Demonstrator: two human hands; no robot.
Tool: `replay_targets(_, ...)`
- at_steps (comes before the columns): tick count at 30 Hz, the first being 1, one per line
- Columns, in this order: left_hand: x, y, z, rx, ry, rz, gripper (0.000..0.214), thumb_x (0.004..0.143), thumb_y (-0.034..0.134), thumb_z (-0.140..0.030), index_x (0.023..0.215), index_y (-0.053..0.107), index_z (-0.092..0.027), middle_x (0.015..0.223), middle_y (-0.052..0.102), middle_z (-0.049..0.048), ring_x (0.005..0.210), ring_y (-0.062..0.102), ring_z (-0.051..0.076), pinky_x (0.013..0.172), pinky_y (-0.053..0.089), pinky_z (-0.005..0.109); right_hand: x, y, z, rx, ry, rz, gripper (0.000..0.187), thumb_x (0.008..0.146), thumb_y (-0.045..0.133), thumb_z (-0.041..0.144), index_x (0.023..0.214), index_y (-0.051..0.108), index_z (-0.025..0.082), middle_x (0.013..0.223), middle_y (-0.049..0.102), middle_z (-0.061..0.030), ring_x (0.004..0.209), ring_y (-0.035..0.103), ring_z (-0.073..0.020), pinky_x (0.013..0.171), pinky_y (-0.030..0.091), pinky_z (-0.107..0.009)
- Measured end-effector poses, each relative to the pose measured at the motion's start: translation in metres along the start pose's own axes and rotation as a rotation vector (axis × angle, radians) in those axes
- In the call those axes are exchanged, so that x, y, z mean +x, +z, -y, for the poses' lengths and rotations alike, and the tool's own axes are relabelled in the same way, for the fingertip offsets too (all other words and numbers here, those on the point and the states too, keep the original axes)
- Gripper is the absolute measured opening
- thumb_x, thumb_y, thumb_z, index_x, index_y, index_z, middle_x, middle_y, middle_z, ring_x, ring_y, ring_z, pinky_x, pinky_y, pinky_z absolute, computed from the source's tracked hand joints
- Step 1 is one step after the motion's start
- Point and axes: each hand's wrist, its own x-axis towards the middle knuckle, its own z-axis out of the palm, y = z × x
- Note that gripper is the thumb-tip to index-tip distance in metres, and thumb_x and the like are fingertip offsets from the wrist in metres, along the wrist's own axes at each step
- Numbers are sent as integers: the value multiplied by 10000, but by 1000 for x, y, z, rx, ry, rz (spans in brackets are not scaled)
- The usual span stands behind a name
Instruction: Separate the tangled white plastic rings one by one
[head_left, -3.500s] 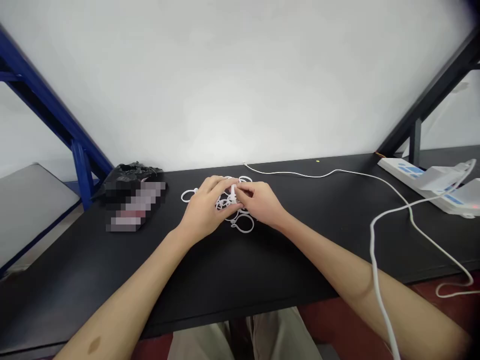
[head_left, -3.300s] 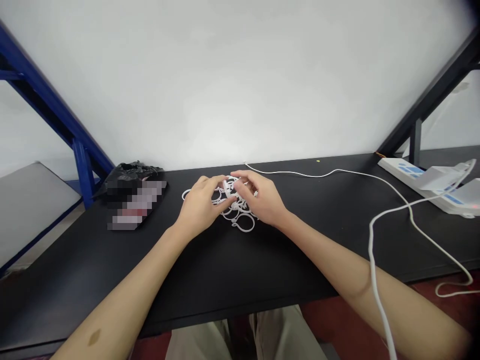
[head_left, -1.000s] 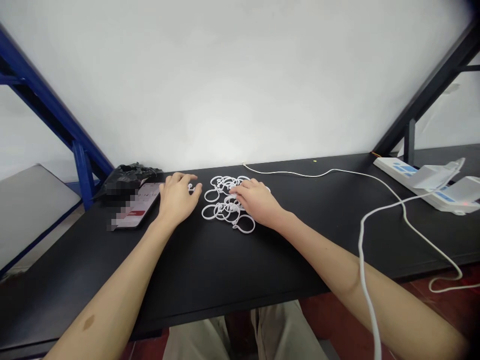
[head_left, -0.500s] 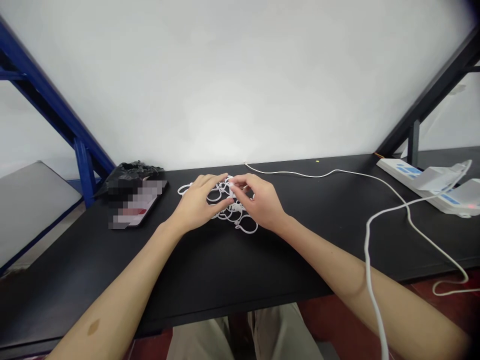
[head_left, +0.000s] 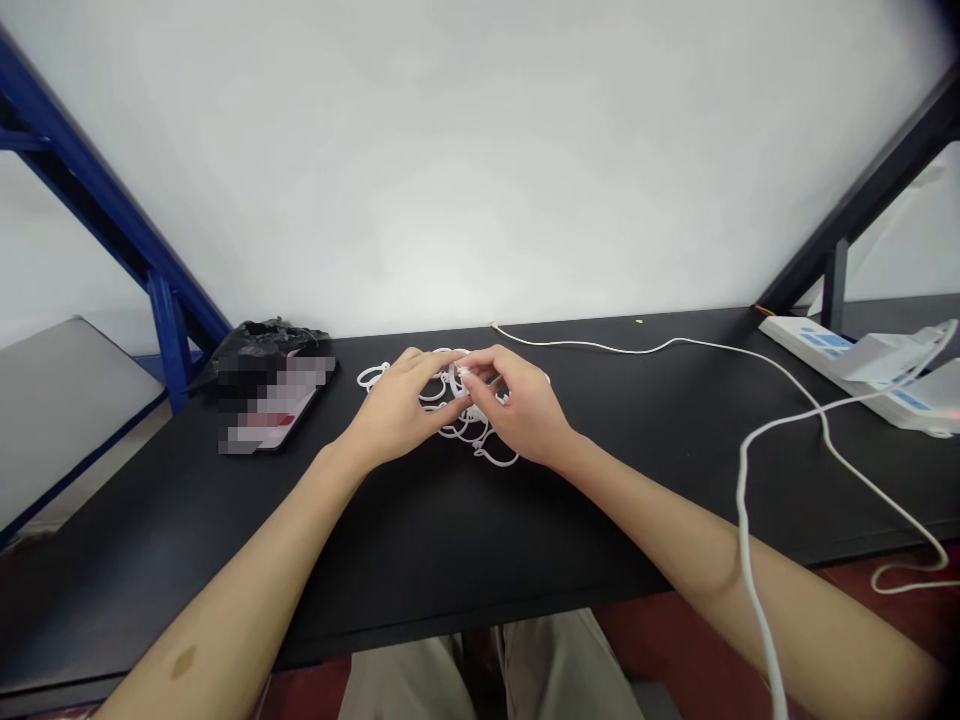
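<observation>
Several white rings with small loops or clasps (head_left: pixel 496 458) lie in a loose pile on the black table (head_left: pixel 420 530); their exact kind is hard to make out. Over the pile, my left hand (head_left: pixel 405 405) curls its thumb and index finger around the left side of one white ring (head_left: pixel 454 382). My right hand (head_left: pixel 521 405) pinches the same ring from the right with thumb and fingertips. The fingertips of both hands nearly meet there. Parts of the pile are hidden under my palms.
A phone-like slab (head_left: pixel 300 400), partly blurred out, lies at the left beside a crumpled black plastic bag (head_left: pixel 262 340). A white cable (head_left: pixel 600 350) runs along the back and loops over my right forearm. White devices (head_left: pixel 862 370) stand at the right. Blue (head_left: pixel 169 340) and black (head_left: pixel 832 285) frame posts flank the table.
Both hands stay over the pile. The ring between my fingertips has turned and shows more clearly, and some rings beneath have shifted slightly. The view has moved a little.
</observation>
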Motion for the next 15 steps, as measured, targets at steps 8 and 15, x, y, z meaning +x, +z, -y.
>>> replay_targets(8, 0, 2, 2, 71, 46, -13, 359, 873, 600, -370, 1199, 611, -220, 1001, 673, 34, 911, 518, 207, 817, 472, 350, 1, -2, -4, -128, -25, 47, 155, 944, 544, 256, 1037, 664, 224, 949, 676, -19, 822, 617, -133, 750, 493, -277)
replay_targets(15, -1, 2, 2, 84, 51, 11, 384, 874, 602, -442, 1187, 618, -220, 939, 660, 27, 886, 505, 207, 792, 464, 343, 4, -4, -4, -27, -11, 16, 145, 929, 558, 182, 912, 696, 224, 895, 718, 15, 824, 647, -117, 763, 486, -246)
